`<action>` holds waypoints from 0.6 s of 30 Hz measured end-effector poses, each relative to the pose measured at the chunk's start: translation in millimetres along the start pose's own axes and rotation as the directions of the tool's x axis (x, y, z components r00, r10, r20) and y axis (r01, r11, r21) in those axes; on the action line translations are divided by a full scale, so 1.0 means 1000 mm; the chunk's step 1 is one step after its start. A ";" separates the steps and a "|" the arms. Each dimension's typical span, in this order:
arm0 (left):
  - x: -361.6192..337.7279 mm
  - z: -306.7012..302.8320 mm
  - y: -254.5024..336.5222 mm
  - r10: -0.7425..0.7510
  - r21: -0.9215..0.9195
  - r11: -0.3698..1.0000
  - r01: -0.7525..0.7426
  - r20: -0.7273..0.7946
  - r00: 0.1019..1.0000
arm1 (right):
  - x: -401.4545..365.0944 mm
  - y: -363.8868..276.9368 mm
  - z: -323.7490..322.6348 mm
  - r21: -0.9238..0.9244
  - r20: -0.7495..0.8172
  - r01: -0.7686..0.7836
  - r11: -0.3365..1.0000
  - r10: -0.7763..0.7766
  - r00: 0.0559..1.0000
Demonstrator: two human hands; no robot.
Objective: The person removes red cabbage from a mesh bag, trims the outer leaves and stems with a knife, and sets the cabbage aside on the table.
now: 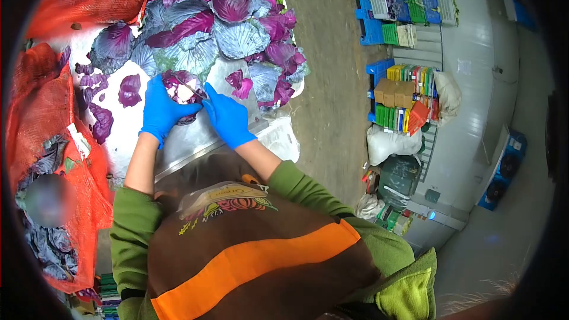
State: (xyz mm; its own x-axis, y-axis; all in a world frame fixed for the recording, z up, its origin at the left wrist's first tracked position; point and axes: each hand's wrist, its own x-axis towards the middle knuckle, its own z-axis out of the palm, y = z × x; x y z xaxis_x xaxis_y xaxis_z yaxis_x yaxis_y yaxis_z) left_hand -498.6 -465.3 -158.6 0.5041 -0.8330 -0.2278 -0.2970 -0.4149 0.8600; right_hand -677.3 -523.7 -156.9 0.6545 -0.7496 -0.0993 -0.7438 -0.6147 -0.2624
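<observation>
A red cabbage (pixel 172 80) with a pale cut face sits on the metal table (pixel 120 142) in front of me. My left hand (pixel 161 108), in a blue glove, is wrapped around its left and near side. In my right hand (pixel 227 117), also blue-gloved, is a knife (pixel 190 88); its blade lies against the pale cut part and its handle is hidden in the fist. Beside the cabbage are a loose purple leaf (pixel 130 90) on the left and leaf pieces (pixel 239 85) on the right.
A big heap of red cabbage leaves (pixel 237 38) covers the far side of the table. Red mesh sacks (pixel 41 112) stand along the left, one with cabbages inside. Stacked crates (pixel 406 92) and a white sack (pixel 385 144) line the right wall beyond the floor (pixel 332 83).
</observation>
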 end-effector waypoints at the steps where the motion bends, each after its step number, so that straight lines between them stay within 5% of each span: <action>1: 0.001 0.001 -0.002 0.025 0.012 1.000 -0.025 0.010 1.000 | 0.003 -0.001 0.001 -0.001 0.000 0.003 1.000 -0.003 1.000; 6: -0.005 0.007 -0.001 0.036 0.040 0.999 -0.036 0.015 0.999 | 0.020 -0.008 0.010 -0.069 -0.188 0.076 0.995 -0.088 0.978; 10: -0.012 0.012 -0.004 0.053 0.078 0.996 -0.051 -0.025 0.998 | 0.026 0.000 0.008 -0.016 -0.101 -0.015 1.000 0.013 0.995; 13: -0.028 0.022 -0.005 0.111 0.164 0.981 -0.101 -0.050 0.993 | 0.060 0.034 0.002 0.152 0.074 -0.407 0.901 0.400 0.914; 14: -0.029 0.022 -0.006 0.150 0.217 0.968 -0.130 -0.078 0.986 | 0.060 0.029 -0.002 0.163 0.071 -0.409 0.898 0.402 0.913; 16: -0.024 0.014 -0.009 0.119 0.147 0.983 -0.113 -0.036 0.992 | 0.048 0.011 -0.015 0.523 -0.027 -0.178 0.833 0.225 0.974; 18: -0.018 0.003 -0.011 0.073 0.018 0.997 -0.073 0.043 0.996 | 0.050 0.006 -0.011 0.533 0.051 -0.240 0.811 0.253 0.966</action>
State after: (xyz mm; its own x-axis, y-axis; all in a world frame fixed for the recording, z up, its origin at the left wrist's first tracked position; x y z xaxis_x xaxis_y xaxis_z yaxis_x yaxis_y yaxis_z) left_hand -507.0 -446.8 -165.7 0.4463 -0.8758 -0.1840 -0.3475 -0.3590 0.8662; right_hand -651.0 -567.5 -152.9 0.4509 -0.8673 -0.2109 -0.6884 -0.1875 -0.7007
